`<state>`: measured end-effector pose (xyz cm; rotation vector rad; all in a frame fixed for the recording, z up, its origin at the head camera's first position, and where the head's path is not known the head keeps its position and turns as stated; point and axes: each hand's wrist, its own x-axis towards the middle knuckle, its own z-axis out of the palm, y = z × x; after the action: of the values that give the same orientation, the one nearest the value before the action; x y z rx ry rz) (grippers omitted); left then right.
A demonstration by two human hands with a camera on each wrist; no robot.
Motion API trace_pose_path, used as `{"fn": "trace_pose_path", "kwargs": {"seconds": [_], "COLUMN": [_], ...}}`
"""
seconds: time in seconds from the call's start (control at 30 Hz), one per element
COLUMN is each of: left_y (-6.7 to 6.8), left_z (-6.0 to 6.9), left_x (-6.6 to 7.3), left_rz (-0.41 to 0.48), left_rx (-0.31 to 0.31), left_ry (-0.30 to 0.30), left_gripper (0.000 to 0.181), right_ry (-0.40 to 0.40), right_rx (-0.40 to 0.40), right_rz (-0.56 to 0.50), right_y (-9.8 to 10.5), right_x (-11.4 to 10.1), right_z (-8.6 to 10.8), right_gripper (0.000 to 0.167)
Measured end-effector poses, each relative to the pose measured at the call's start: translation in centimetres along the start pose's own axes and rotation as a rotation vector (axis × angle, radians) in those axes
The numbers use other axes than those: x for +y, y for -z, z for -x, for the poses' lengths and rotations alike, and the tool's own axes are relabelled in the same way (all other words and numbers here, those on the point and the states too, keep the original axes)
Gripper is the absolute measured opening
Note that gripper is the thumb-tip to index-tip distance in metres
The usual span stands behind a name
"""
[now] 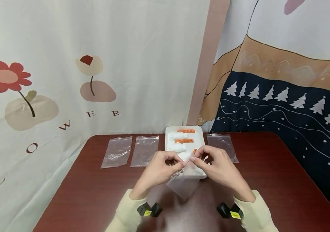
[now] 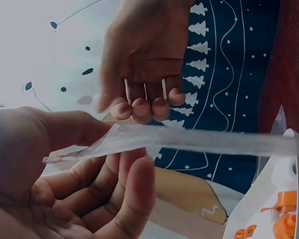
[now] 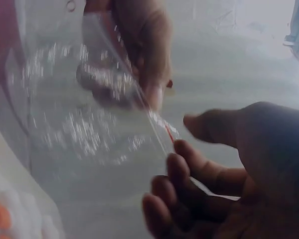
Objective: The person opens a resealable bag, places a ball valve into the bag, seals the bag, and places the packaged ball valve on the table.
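Observation:
A clear zip bag [image 1: 184, 188] hangs tilted between both hands over the near end of the white tray [image 1: 168, 133]. My left hand [image 1: 162, 166] pinches the bag's upper edge between thumb and fingers. In the right wrist view, a red line runs along that edge. My right hand [image 1: 218, 164] is at the other side of the same edge. Its fingertips [image 3: 177, 167] are close to the plastic, and its thumb stands apart from them. Whether those fingertips touch the bag I cannot tell. Inside the tray lie orange strips with holes [image 1: 184, 141] and small white bottles [image 1: 178, 147].
Two flat clear bags [image 1: 117, 153] [image 1: 145, 151] lie left of the tray. Another clear bag [image 1: 225, 146] lies to its right, partly behind my right hand. A printed curtain [image 1: 141, 64] hangs behind the dark red table [image 1: 89, 199].

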<state>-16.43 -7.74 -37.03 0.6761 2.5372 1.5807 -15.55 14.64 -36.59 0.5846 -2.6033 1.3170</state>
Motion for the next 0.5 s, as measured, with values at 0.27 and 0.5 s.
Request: {"fn": "trace_pose_path", "kwargs": {"seconds": [0.27, 0.5], "left_y": [-1.2, -2.1], "left_z": [-0.1, -0.2], "left_x": [0.1, -0.2], "left_rz": [0.170, 0.305], "left_rx": [0.007, -0.015], "left_ry": [0.073, 0.171], "left_gripper": [0.015, 0.022], "right_ry": [-0.037, -0.020], "right_rx": [-0.192, -0.194], "right_rz": [-0.017, -0.009], "right_y": [-0.9, -1.2], "right_x": [-0.5, -0.4], "right_z": [0.3, 0.4], "right_gripper": [0.023, 0.024]}}
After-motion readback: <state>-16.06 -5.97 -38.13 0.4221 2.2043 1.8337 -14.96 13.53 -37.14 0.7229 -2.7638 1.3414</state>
